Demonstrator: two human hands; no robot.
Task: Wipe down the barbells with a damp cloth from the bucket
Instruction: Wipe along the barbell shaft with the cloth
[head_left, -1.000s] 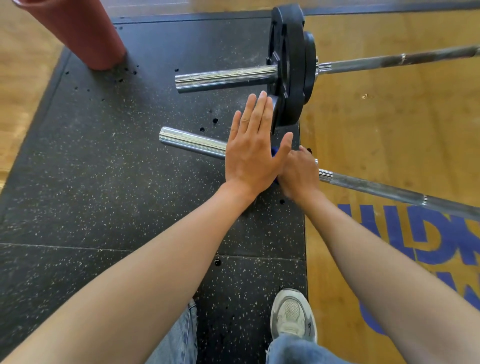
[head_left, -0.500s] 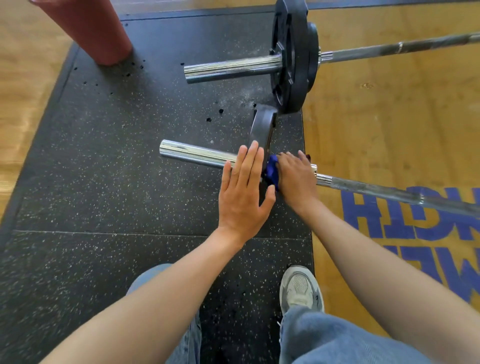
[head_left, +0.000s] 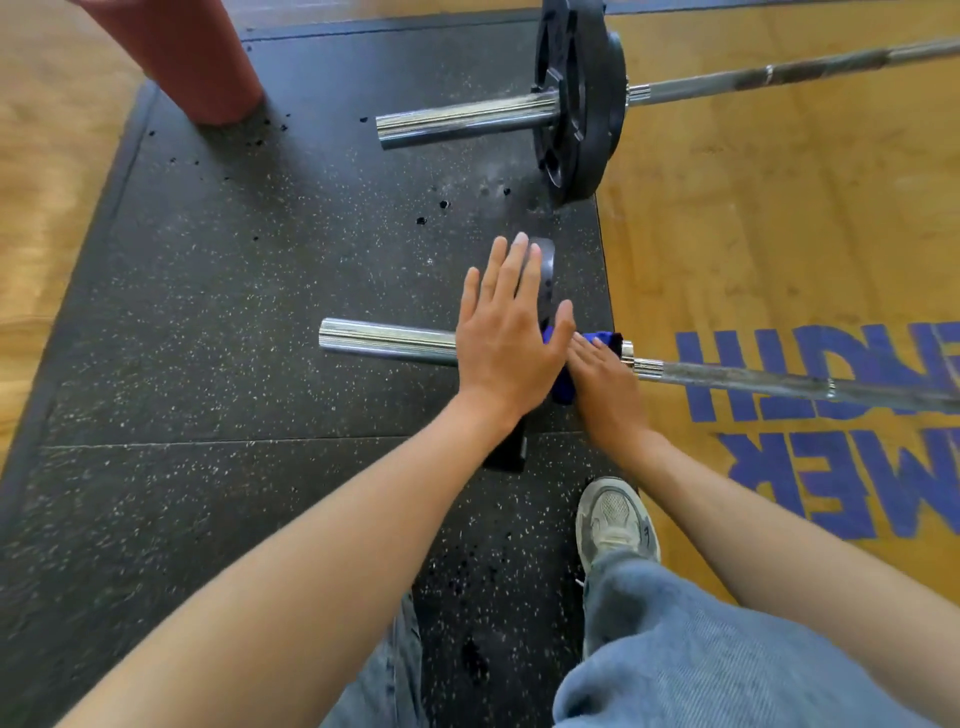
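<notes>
The near barbell lies across the black rubber mat, its chrome sleeve (head_left: 384, 340) pointing left and its dull shaft (head_left: 779, 382) running right over the wood floor. A small black plate (head_left: 545, 270) stands on the sleeve. My left hand (head_left: 511, 338) lies flat against the plate's left face, fingers straight. My right hand (head_left: 605, 384) holds a blue cloth (head_left: 602, 339) against the plate's right side by the bar's collar. A second barbell with larger black plates (head_left: 576, 98) lies farther back. The red bucket (head_left: 192, 57) stands at the far left corner of the mat.
The speckled black mat (head_left: 234, 312) meets the wood floor (head_left: 753, 234) just right of the plates; blue lettering is painted there. Dark wet spots dot the mat near the bucket. My grey shoe (head_left: 615, 519) and jeans are close below my hands.
My left hand dropped lower on the small plate, then slid back up over its face. My right hand kept the blue cloth by the collar, shifting slightly right.
</notes>
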